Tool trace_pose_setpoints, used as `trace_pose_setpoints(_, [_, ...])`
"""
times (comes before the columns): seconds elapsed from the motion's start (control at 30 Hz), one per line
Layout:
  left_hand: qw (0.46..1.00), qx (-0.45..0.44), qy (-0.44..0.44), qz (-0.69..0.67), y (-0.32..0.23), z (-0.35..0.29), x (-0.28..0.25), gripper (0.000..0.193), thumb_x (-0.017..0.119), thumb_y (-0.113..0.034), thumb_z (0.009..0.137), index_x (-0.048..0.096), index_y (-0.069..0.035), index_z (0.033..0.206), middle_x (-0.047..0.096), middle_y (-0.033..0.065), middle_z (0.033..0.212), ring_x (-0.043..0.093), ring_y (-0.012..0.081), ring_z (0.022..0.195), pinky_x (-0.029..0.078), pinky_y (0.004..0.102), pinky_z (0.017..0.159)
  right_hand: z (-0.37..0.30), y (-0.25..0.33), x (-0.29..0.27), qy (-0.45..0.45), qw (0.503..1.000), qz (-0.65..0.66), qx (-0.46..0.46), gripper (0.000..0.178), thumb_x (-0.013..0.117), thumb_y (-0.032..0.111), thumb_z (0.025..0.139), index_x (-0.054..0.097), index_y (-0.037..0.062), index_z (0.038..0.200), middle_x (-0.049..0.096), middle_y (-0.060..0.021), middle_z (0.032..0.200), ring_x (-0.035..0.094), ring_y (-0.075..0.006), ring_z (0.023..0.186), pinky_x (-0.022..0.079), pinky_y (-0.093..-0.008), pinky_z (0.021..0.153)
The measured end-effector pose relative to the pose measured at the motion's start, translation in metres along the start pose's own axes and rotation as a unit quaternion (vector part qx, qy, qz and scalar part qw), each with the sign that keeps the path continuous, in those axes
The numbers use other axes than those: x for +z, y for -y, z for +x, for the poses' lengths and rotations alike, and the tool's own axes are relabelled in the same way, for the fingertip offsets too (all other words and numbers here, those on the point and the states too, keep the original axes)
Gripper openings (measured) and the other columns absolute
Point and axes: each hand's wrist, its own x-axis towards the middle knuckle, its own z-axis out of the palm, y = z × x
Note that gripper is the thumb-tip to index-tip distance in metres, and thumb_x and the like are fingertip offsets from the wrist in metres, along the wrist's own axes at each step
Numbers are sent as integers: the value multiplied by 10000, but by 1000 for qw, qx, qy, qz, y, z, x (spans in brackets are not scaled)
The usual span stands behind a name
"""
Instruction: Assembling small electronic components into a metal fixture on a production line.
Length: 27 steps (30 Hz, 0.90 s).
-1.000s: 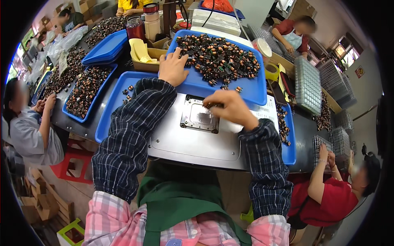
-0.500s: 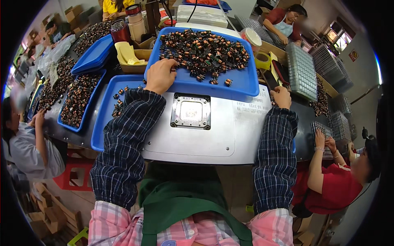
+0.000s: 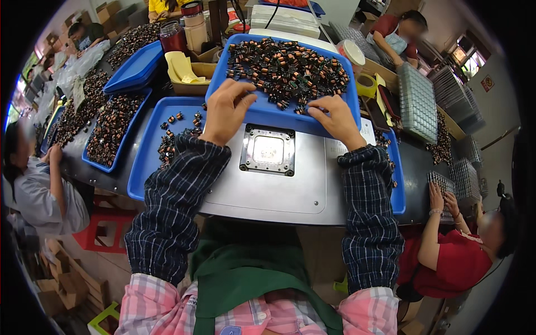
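Observation:
A blue tray (image 3: 262, 115) holds a heap of small copper-wound coils (image 3: 290, 67) with black bases. Over its near left part hovers my left hand (image 3: 228, 111), fingers bent, with a gap between thumb and forefinger and nothing visible in it. At the tray's near right, my right hand (image 3: 339, 120) has thumb and forefinger slightly apart, their tips beside a few coils at the heap's near edge. No coil shows between them. Between my wrists lies a silver metal panel (image 3: 265, 198) with a square, brightly lit window (image 3: 268, 149) in a screwed frame.
Lower blue trays with coils lie left (image 3: 146, 159) and right (image 3: 397, 195). Beyond stand a yellow-papered carton (image 3: 192, 86), a red-lidded jar (image 3: 172, 38), yellow tape (image 3: 365, 85) and stacked clear plastic trays (image 3: 417, 103). Co-workers sit on both sides and at the back.
My right hand has moved from the panel's right edge up and left to the tray's coils. My left hand has shifted slightly right, and its thumb and forefinger now show apart.

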Motion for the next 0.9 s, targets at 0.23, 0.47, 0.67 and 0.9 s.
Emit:
trace_pose_setpoints(0.23, [976, -26, 208, -65, -21, -33, -7, 128, 614, -25, 733, 598, -5, 859, 567, 92, 773, 559, 196, 643, 454, 273, 598, -6, -7, -14, 91, 984, 34, 147, 159, 624, 160, 758, 642, 28, 845, 537, -52, 705, 492, -135, 620, 412, -253, 588])
trace_pose_setpoints(0.47, [960, 77, 266, 40, -27, -40, -5, 115, 620, -41, 735, 597, -2, 841, 574, 117, 811, 573, 258, 704, 465, 308, 622, -5, -4, -10, 63, 981, 28, 183, 125, 668, 118, 723, 619, 9, 759, 523, -22, 695, 448, -86, 600, 380, -221, 549])
trace_pose_setpoints(0.67, [955, 88, 278, 53, -28, -42, 1, 72, 593, -79, 729, 591, -44, 792, 541, 92, 746, 542, 286, 722, 435, 368, 634, -2, 28, -12, -13, 947, 243, 208, 111, 671, 79, 711, 610, 5, 768, 572, -36, 733, 530, -95, 566, 423, -204, 506])
trace_pose_setpoints(0.9, [956, 100, 268, 69, -28, -42, 3, 66, 598, -87, 723, 589, -57, 782, 529, 87, 725, 540, 290, 721, 433, 385, 633, -9, 58, 19, 99, 948, 275, 124, 156, 625, -1, 721, 596, -5, 873, 550, -5, 767, 549, -70, 680, 438, -185, 560])
